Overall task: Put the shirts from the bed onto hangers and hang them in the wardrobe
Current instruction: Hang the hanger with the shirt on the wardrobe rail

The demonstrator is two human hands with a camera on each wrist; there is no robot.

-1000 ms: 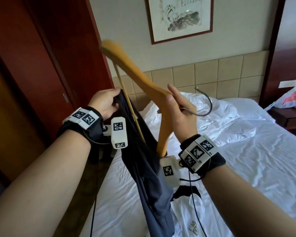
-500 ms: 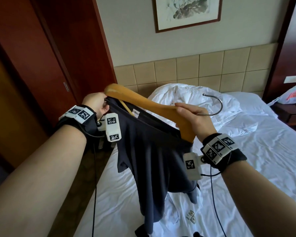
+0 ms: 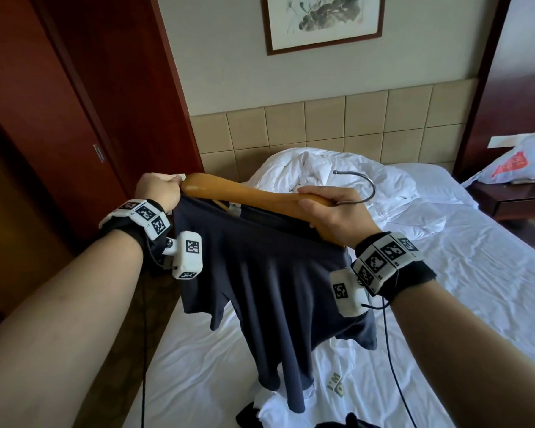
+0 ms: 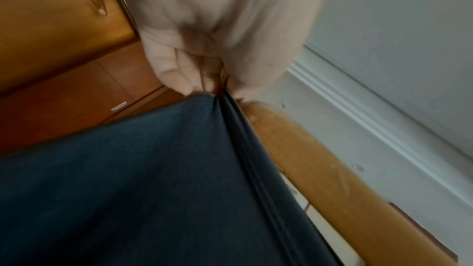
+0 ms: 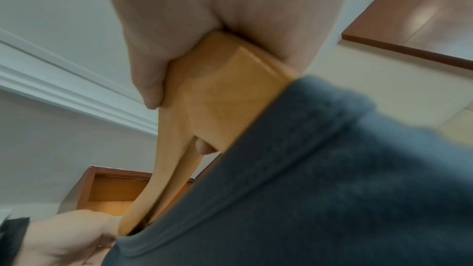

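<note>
Now dark navy shirt (image 3: 269, 273) hangs mid-air above bed (image 3: 476, 273), wooden hanger (image 3: 247, 196) partly inside its neck opening. Left hand (image 3: 159, 193) pinches shirt fabric at hanger's left tip, fingers curled tight. Right hand (image 3: 334, 216) wraps hanger's middle just below metal hook (image 3: 363, 188), grip closed round wood. White garment with printed letters (image 3: 337, 387) lies on bed below. Wardrobe door (image 3: 74, 118) stands at left.

Soft, dim daylight brightens the rumpled white bed (image 3: 445, 273) from the right; the left stays shadowy. Both wrist views are motion-blurred, and the head view bends at its edges.
</note>
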